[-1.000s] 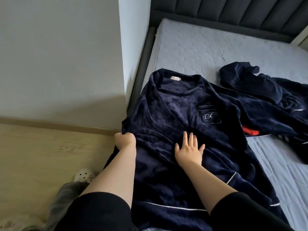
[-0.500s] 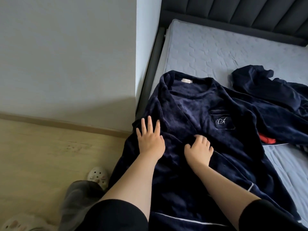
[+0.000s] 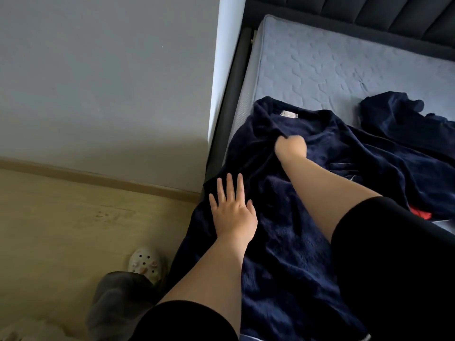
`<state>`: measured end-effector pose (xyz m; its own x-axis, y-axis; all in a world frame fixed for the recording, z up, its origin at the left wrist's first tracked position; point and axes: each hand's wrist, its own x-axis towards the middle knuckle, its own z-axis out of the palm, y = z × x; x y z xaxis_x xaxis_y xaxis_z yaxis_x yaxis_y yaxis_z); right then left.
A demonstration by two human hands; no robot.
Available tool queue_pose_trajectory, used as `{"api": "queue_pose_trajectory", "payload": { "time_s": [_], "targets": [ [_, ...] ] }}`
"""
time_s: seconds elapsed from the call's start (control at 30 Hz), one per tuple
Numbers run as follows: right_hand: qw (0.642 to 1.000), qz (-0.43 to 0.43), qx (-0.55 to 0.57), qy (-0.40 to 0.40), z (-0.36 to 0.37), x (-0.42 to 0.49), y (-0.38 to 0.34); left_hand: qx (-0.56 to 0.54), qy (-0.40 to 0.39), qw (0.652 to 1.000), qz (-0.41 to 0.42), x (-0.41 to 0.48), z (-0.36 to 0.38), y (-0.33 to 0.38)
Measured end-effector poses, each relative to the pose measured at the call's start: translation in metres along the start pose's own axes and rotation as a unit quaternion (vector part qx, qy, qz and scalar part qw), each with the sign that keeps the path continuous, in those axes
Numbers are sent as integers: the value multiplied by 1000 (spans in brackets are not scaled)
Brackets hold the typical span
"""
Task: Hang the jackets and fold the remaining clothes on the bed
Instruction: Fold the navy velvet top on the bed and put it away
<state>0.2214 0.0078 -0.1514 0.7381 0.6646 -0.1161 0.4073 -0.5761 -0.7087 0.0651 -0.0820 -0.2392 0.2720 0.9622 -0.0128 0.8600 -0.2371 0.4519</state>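
Moved: since 0.5 s ago our right hand (image 3: pixel 290 148) has gone from the chest of the navy robe (image 3: pixel 283 242) up to its collar, while our left hand (image 3: pixel 231 210) has stayed on the left edge.
Right hand: blurred, but it looks closed on a fold of the left lapel, just near of the neck label (image 3: pixel 289 114).
Left hand: flat, fingers straight and spread, pressing the robe where it drapes over the bed's left side.
Robe: on the mattress (image 3: pixel 320 70), long axis running from collar far to hem near.
Key relation: of our 2 hands, the right is nearer the collar and the left nearer the hanging edge. We judge a rightward pull would fold the left front across.
Other cloth: another dark garment (image 3: pixel 394 114) lies far right.
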Motion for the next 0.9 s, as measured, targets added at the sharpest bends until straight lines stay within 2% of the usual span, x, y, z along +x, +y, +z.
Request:
{"api": "queue_pose_trajectory", "payload": {
  "time_s": [0.07, 0.1, 0.23, 0.3, 0.37, 0.47, 0.57, 0.63, 0.67, 0.73, 0.8, 0.9],
  "targets": [
    [995, 102, 5, -9, -6, 1, 21, 0, 3, 1000, 6, 0, 2, -1],
    [994, 109, -2, -19, -5, 0, 28, 0, 3, 1000, 6, 0, 3, -1],
    [999, -32, 13, -8, -2, -14, 23, -2, -1, 1000, 0, 0, 5, -3],
    [997, -57, 52, -21, -7, -21, 22, -3, -2, 1000, 0, 1, 3, -3],
    [997, -46, 54, -30, -17, -28, 30, 2, -5, 1000, -2, 2, 0, -2],
    [997, -45, -44, -42, -39, -40, 53, 8, -19, 1000, -8, 1, -6, 2],
    [974, -81, -195, -79, -53, -56, 87, 0, -24, 999, -26, -1, -14, 9],
    [962, -88, -234, -107, -60, -65, 110, 26, -15, 999, -18, -6, -19, 17],
    [963, -84, -235, -102, -64, -68, 119, 48, -8, 999, 11, -10, -20, 22],
    [976, -61, -205, -44, -73, -73, 130, 87, -6, 988, 127, -22, -18, 32],
    [988, -33, -152, 24, -80, -77, 136, 121, -45, 963, 235, -35, -12, 42],
    [986, -18, -160, 49, -88, -91, 144, 166, -101, 944, 267, -48, -6, 49]
  ]
}}
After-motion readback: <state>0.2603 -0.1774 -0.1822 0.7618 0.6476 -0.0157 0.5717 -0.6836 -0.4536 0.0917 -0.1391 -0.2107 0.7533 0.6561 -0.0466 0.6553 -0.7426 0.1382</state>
